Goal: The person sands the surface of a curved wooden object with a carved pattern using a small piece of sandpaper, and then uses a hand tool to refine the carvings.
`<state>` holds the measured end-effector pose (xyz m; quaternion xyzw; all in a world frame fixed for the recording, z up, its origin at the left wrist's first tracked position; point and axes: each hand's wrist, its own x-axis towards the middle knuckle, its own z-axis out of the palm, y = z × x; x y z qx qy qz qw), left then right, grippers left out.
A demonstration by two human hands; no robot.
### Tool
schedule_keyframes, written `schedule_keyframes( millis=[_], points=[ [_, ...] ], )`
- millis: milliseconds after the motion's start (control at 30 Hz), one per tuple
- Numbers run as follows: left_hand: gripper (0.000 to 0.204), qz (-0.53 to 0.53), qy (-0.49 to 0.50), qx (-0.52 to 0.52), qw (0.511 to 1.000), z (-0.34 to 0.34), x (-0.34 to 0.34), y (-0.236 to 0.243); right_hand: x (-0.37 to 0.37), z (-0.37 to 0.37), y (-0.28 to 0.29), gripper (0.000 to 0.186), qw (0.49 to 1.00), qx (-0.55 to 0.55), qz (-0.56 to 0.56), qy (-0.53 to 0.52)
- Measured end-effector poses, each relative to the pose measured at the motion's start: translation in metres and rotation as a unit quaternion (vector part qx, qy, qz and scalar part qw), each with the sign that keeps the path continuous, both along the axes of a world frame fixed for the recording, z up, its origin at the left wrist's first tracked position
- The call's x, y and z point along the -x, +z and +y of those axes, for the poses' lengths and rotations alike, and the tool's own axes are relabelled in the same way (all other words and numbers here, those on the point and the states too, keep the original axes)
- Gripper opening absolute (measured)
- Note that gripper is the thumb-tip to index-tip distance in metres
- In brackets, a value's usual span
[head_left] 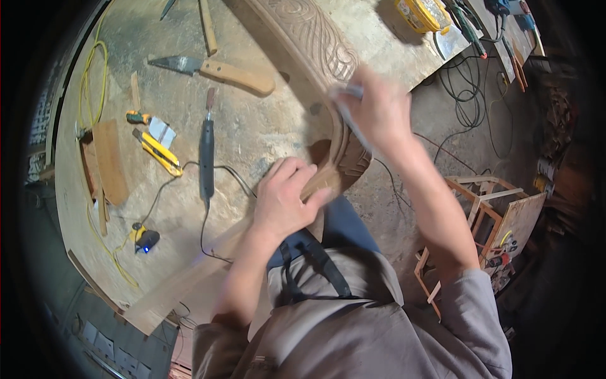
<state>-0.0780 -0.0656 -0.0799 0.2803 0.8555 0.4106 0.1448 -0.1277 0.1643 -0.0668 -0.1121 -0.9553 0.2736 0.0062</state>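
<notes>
A long piece of carved wood (309,41) lay across the workbench (249,136), running from the far edge toward the person and ending by the near edge, in front of their blue trousers (350,227). Leafy swirls covered its far part, and its near end curved.

The left hand (285,197) rested on that near end, thumb parted from the fingers, with wood showing in the gap; how firmly it squeezed I could not tell. The right hand (383,112), blurred, was closed around a greyish tool (349,91) against the right side of the carved wood; the blur hid what kind of tool it was.

Left of the wood, toward the far edge, lay a wooden-handled knife (237,76) with a wide blade, and beyond it a wooden stick (207,28). A slim black power tool (207,151) lay between the left hand and a yellow box cutter (159,153), its cord trailing to the near edge. Near the left edge were a flat board (110,163), a yellow cord (86,85) and a small black device (147,241) with a blue light. A yellow tub (421,14) stood at the far right corner. Beyond the right edge, a wooden frame (475,205) stood on the floor (404,174).
</notes>
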Motion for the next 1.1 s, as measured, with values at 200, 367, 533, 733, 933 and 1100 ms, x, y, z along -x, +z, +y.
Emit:
schedule_keyframes(
  millis=[200,367,533,733,933,1100],
  points=[
    [0.032,0.027,0.027,0.009,0.999,-0.001,-0.008,-0.004,-0.027,0.023,0.005,0.034,0.980,0.194,-0.005,-0.052],
    [0.031,0.048,0.031,0.010,0.998,0.002,-0.010,-0.003,-0.048,-0.013,0.003,0.030,0.992,0.109,-0.057,0.031],
    [0.027,0.035,0.034,0.016,0.999,0.004,-0.009,-0.002,0.015,0.030,0.001,0.029,0.991,-0.015,0.123,-0.050],
    [0.026,0.033,0.041,0.025,0.998,0.003,-0.011,-0.005,-0.077,0.006,-0.010,0.029,0.960,0.239,-0.058,-0.133],
    [0.027,0.033,0.043,0.036,0.998,0.006,-0.009,-0.005,-0.091,-0.046,-0.007,0.024,0.967,0.148,-0.024,-0.205],
    [0.026,0.033,0.031,0.021,0.999,0.005,-0.007,-0.007,-0.089,-0.058,-0.006,0.025,0.964,0.113,-0.009,-0.241]
  ],
)
